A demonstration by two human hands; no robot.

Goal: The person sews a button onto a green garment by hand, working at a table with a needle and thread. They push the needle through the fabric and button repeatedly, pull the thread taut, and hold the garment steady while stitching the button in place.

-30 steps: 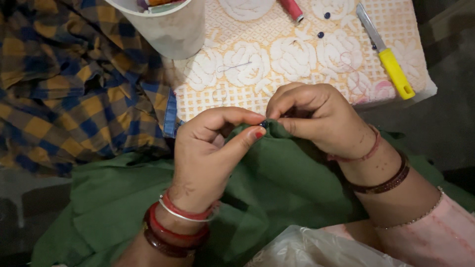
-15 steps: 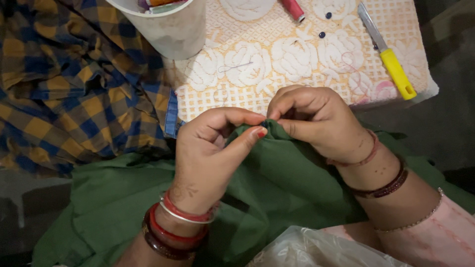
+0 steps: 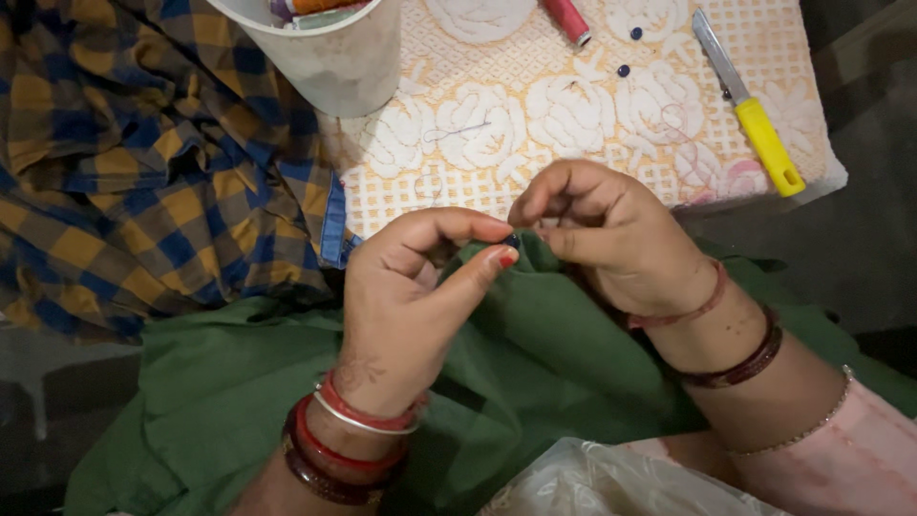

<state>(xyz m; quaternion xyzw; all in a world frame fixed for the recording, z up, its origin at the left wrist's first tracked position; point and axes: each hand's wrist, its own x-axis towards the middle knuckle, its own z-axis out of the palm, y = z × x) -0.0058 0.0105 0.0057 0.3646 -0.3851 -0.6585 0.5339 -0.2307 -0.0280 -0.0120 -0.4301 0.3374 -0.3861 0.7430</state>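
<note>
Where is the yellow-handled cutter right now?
The yellow-handled cutter lies at upper right on the floral cloth, beyond the right hand.

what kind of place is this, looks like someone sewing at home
Probably a home hand-sewing spot: both hands pinch green fabric at a small dark button, with a red thread spool and a yellow-handled cutter on a floral cloth.

A rumpled green cloth (image 3: pixel 535 382) lies spread below; its top edge, bunched, carries 1 small dark button (image 3: pixel 513 241).
</note>
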